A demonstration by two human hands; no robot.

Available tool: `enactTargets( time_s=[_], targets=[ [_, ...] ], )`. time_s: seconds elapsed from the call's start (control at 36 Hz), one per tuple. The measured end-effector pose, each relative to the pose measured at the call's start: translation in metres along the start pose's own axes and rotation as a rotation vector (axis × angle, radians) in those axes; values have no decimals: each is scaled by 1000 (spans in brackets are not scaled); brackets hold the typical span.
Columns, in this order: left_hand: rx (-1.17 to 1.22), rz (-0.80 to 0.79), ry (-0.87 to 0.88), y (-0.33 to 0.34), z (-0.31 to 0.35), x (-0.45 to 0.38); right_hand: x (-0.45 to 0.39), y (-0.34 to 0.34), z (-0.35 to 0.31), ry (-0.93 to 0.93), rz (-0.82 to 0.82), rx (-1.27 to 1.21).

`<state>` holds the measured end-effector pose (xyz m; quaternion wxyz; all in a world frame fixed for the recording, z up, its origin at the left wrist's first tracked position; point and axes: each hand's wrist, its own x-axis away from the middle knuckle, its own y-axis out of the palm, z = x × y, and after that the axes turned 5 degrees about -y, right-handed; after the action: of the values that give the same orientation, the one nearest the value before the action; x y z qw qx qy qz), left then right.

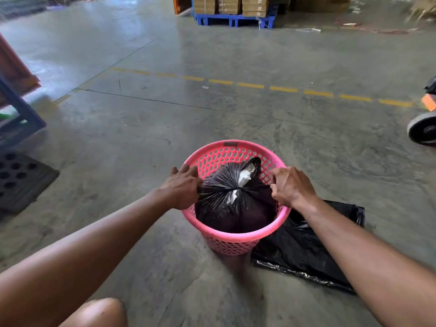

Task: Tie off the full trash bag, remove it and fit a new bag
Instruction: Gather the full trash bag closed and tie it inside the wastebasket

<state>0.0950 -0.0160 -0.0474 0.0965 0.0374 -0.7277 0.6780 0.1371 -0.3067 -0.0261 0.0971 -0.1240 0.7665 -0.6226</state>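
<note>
A pink perforated plastic basket stands on the concrete floor in front of me. Inside it sits a full black trash bag, its top gathered into a twisted knot at the middle, with white paper showing through a gap. My left hand grips the bag's plastic at the basket's left rim and pulls it leftward. My right hand pinches the bag's plastic at the right rim, pulling the other way. A flat, folded black bag lies on the floor just right of the basket, under my right forearm.
A blue metal rack leg and a dark perforated mat are at the left. A wheeled cart's wheel sits at the right edge. A blue pallet with cardboard boxes stands far ahead beyond a dashed yellow floor line. My knee shows at the bottom.
</note>
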Motion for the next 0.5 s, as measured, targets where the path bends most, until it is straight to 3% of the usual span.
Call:
enactTargets(
  time_s=[0.14,0.28,0.36,0.5],
  targets=[
    [1084,47,-38,-7,-3,-8,-1,-1,1,26,51,-139],
    [1643,-74,-54,-24,43,-9,4,-8,-10,47,101,-202],
    [1749,-56,-85,-24,65,-18,8,-15,-17,-13,164,-168],
    [1385,-69,46,-34,85,-32,6,-17,-24,-137,212,-46]
  ],
)
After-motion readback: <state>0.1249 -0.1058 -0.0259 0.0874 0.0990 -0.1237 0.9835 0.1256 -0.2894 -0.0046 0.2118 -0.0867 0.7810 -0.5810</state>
